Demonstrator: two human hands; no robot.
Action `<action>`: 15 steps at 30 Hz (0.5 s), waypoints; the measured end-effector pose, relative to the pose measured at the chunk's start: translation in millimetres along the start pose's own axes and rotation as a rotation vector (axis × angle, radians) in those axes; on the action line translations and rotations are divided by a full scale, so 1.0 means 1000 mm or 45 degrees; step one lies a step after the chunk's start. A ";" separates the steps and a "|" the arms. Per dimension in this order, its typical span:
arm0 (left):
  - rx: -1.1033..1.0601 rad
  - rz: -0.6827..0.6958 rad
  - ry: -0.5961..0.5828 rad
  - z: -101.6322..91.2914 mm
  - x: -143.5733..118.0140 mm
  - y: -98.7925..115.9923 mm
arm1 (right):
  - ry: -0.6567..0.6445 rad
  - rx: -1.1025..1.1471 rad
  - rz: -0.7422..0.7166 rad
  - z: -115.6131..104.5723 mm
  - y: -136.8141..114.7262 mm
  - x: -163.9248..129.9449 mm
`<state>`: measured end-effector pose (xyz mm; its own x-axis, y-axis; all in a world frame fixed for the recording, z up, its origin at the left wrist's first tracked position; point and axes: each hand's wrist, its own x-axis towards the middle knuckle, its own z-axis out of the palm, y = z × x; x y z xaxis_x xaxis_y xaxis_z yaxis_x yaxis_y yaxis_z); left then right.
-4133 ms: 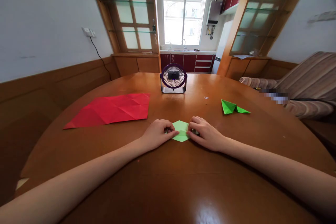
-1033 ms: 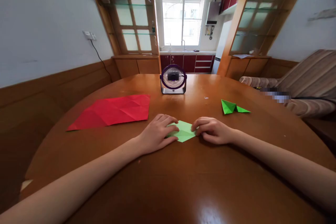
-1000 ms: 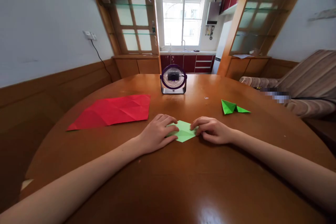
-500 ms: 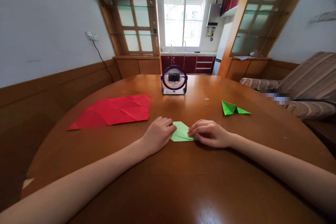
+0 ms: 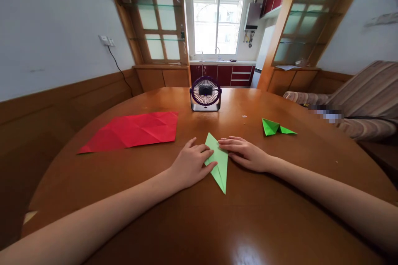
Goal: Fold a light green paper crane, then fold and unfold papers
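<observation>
A light green folded paper (image 5: 220,158) lies on the table as a long kite shape, one point towards me and another away from me. A slanting fold edge shows on its lower part. My left hand (image 5: 192,163) rests over its left side, fingers apart, with the fingertips and thumb on the paper. At its right edge is my right hand (image 5: 247,154), its fingers stretched out and their tips touching the upper right side. My fingers cover parts of both side edges.
A creased red paper sheet (image 5: 133,132) lies to the left on the wooden table (image 5: 161,223). A small purple fan (image 5: 205,93) stands at the far middle. To the right sits a bright green folded paper piece (image 5: 271,127). A striped armchair (image 5: 367,91) is beyond the table's right edge.
The light green paper has turned from lying crosswise to pointing towards and away from me, and more of it shows. My left fingers have spread onto it; my right fingers have straightened along its edge.
</observation>
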<state>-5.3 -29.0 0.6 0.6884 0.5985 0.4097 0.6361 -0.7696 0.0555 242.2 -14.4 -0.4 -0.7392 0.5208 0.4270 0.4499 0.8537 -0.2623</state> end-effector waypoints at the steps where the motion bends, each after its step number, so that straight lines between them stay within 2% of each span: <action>1: -0.035 -0.015 0.000 0.001 0.000 -0.003 | -0.025 -0.031 -0.011 0.001 0.001 0.000; 6: -0.074 -0.035 -0.006 -0.002 0.003 -0.016 | -0.046 -0.232 -0.135 -0.002 -0.003 0.000; 10: -0.018 0.111 0.030 -0.006 0.004 -0.023 | -0.070 -0.375 -0.223 -0.004 -0.010 0.002; 13: -0.031 0.245 -0.018 -0.006 0.005 -0.024 | -0.079 -0.349 -0.229 -0.003 -0.011 0.003; 15: -0.031 0.264 -0.039 -0.007 0.006 -0.023 | -0.090 -0.246 -0.217 -0.002 -0.010 0.003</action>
<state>-18.5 -9.4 7.8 0.8142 0.4331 0.3866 0.4715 -0.8819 -0.0049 236.4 -21.4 5.1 -0.8427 0.3740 0.3874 0.3983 0.9171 -0.0190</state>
